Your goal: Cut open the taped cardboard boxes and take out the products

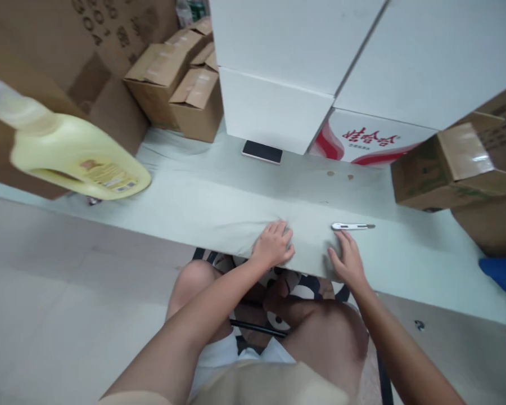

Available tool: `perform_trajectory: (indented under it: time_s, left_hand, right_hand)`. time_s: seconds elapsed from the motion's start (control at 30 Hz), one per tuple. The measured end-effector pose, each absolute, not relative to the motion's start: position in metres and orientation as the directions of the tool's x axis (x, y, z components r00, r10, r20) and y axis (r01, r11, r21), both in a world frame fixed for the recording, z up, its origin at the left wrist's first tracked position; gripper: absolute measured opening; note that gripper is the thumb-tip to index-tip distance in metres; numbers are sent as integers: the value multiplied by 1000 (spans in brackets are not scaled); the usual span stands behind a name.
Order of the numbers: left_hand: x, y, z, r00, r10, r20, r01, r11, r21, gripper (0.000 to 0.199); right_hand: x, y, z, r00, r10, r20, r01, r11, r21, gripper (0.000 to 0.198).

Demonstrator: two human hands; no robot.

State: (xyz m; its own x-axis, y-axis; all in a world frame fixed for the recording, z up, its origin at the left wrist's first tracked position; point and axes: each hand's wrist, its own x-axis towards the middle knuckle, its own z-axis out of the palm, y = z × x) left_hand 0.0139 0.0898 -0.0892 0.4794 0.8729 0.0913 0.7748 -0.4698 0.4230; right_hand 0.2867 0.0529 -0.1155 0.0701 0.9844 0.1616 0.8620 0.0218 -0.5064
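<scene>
the fingers of the right hand [349, 260] are loosely bent and parted, the thumb standing well off from the rest, with nothing pinched between them; their tips reach just short of the white utility knife [352, 226], or perhaps brush it, i cannot tell which. the knife lies flat on the pale green table cover [185, 197], rounded end to the left and darker end to the right. the fingers of the left hand [274, 244] are slightly curled and a little apart, resting on the cover near the front edge, the thumb out to the right; no object shows in their grasp, and small creases run through the cover beside them. beyond the hands, two small tan bits [330, 174] lie on the cover, and a phone [262, 152] lies dark screen up at the foot of the stacked white boxes [274, 101]. just right of these stands a box with red lettering [362, 138], then an open brown carton [425, 174], and a blue item [501, 275] near the right edge of the view. off to the left are a pale yellow bottle [76, 154] with a handle, taped small cartons [198, 104], and a large cardboard box [42, 34] behind the bottle.
</scene>
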Motion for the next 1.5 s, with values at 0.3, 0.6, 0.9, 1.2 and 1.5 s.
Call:
perform_trajectory:
  time_s: [0.3,0.6,0.9,1.2,1.5]
  left_hand:
    - [-70,164,-69,314,936,157,779,-348,522,37]
    - [-218,380,19,-483,844,232,800,318,508,90]
    - [-200,381,10,-634,761,136,660,441,608,82]
    - [-197,286,18,-652,751,102,615,446,650,83]
    - [-199,137,-23,-514,833,203,609,188,770,89]
  right_hand:
    - [217,51,-125,4,970,243,989,32,-141,49]
    - [214,52,-124,-28,957,287,997,48,-66,45]
    - [212,53,-122,12,963,270,997,9,-77,42]
    - [208,56,-115,67,969,237,983,-23,-183,45]
    - [204,63,-107,123,984,131,938,-72,-338,48]
